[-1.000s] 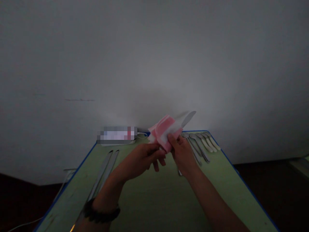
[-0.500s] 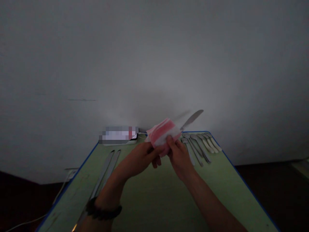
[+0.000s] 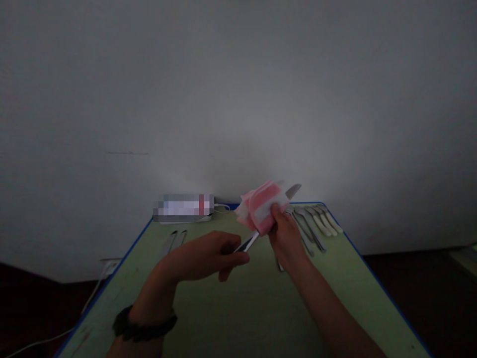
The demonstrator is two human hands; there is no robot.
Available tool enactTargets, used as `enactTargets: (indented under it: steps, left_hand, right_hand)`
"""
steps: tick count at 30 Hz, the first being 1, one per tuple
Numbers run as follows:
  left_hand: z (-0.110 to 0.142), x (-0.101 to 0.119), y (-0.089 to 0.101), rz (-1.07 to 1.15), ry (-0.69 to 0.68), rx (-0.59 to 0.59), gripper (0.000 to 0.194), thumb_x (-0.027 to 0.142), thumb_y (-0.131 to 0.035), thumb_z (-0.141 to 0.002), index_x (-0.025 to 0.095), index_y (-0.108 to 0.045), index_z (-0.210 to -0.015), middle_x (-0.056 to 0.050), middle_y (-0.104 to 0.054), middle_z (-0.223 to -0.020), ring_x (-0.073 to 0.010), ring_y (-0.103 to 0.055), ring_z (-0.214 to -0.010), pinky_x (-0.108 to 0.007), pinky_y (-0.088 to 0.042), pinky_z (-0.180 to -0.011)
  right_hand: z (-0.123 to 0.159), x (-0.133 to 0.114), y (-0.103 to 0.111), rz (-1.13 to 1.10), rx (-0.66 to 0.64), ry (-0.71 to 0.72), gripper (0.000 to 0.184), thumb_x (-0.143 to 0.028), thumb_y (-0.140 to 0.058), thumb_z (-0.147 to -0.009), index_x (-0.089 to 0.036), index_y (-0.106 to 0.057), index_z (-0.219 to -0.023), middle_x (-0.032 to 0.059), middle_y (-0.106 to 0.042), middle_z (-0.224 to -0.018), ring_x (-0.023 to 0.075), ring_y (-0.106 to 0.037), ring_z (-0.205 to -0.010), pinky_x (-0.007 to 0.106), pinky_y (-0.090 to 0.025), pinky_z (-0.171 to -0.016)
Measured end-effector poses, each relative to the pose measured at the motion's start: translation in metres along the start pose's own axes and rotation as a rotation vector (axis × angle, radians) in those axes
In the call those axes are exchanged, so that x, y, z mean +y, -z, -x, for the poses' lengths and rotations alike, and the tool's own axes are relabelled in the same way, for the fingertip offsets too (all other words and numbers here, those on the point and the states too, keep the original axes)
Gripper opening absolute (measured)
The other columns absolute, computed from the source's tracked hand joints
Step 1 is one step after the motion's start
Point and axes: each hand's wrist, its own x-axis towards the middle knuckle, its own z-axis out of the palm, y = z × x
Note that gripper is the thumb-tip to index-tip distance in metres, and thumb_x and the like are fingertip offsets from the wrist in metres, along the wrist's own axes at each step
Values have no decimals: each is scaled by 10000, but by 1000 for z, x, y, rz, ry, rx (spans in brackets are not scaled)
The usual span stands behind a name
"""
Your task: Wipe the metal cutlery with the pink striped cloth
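Observation:
My left hand (image 3: 218, 254) is closed on the handle end of a metal table knife (image 3: 249, 242), held slantwise above the table. Around the knife's middle is a folded pink and white cloth (image 3: 264, 205), pinched by my right hand (image 3: 285, 233). Beyond the cloth, the blade tip sticks out toward the upper right. The cloth hides the part of the knife between blade tip and handle. A dark beaded bracelet circles my left wrist.
Several spoons and forks (image 3: 311, 226), some with pale handles (image 3: 330, 223), lie at the table's back right. Two knives (image 3: 175, 240) lie at the left, partly behind my left arm. A device with a blurred screen (image 3: 184, 206) and white cable stands at the back left, against the wall.
The cloth has shifted right along the knife, covering more of the blade and baring the handle. My left hand has moved down off the cloth, and the knife has come slightly lower.

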Motion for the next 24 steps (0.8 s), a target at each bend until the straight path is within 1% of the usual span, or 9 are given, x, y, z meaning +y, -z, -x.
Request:
enactTargets:
  steps: [2,4,6,9,13,16,19,21,24]
  left_hand:
    - [6,-3,4,-19,25,-11,435,566,-439,-868,191,-517,-661,20,-617,-596,-115,-528,-547,-215,-360,-522]
    - [11,-6,9,-35,35,20,431,575,-447,-862,192,-524,-679,23,-610,-603,-121,-528,-565,-220,-362,-531]
    - [15,-9,13,-45,38,23,428,577,-449,-860,193,-538,-694,23,-604,-610,-125,-526,-575,-222,-363,-534]
    - [18,-11,16,-61,40,13,421,560,-442,-868,190,-558,-703,14,-617,-642,-128,-539,-599,-221,-368,-546]
    - [17,-10,16,-103,31,55,404,525,-442,-879,188,-569,-695,10,-629,-661,-128,-545,-606,-222,-367,-553]
    - [15,-8,15,-113,22,74,408,523,-449,-879,186,-570,-685,14,-632,-654,-125,-542,-592,-221,-366,-544]
    - [13,-3,13,-100,40,57,390,514,-460,-877,185,-572,-700,13,-638,-652,-131,-560,-600,-220,-376,-542]
    - [12,0,12,-93,44,32,383,506,-461,-878,184,-570,-700,9,-644,-653,-136,-575,-608,-221,-383,-546]
    - [10,2,10,-95,44,24,379,496,-461,-880,184,-563,-691,6,-648,-656,-136,-582,-609,-220,-389,-551]
  right_hand:
    - [-6,-4,4,-62,35,32,208,-372,-659,-775,-172,-662,-831,21,-705,-873,134,-626,-828,262,-490,-791]
    - [-13,-9,10,-121,91,51,190,-359,-650,-784,-181,-653,-850,20,-707,-913,138,-633,-870,276,-504,-796]
    - [-19,-15,16,-163,139,73,176,-349,-635,-797,-185,-648,-861,19,-708,-934,137,-638,-878,275,-517,-780]
    - [-25,-20,23,-192,158,120,161,-338,-626,-808,-189,-645,-867,16,-709,-933,131,-642,-882,263,-524,-781]
    - [-20,-14,20,-184,170,110,190,-368,-626,-806,-198,-642,-889,8,-705,-926,133,-641,-871,270,-526,-781]
    - [-11,-2,10,-154,135,52,224,-393,-622,-805,-195,-649,-906,11,-703,-907,133,-636,-837,267,-522,-757]
    - [-4,5,1,-118,55,16,237,-409,-622,-803,-190,-660,-883,17,-702,-868,137,-631,-847,268,-509,-791]
    - [-1,5,-2,-101,18,13,228,-407,-628,-799,-190,-664,-860,19,-700,-866,139,-626,-871,274,-496,-830]
    - [0,0,-2,-94,4,12,204,-375,-643,-793,-183,-671,-856,23,-701,-906,131,-621,-859,263,-479,-856]
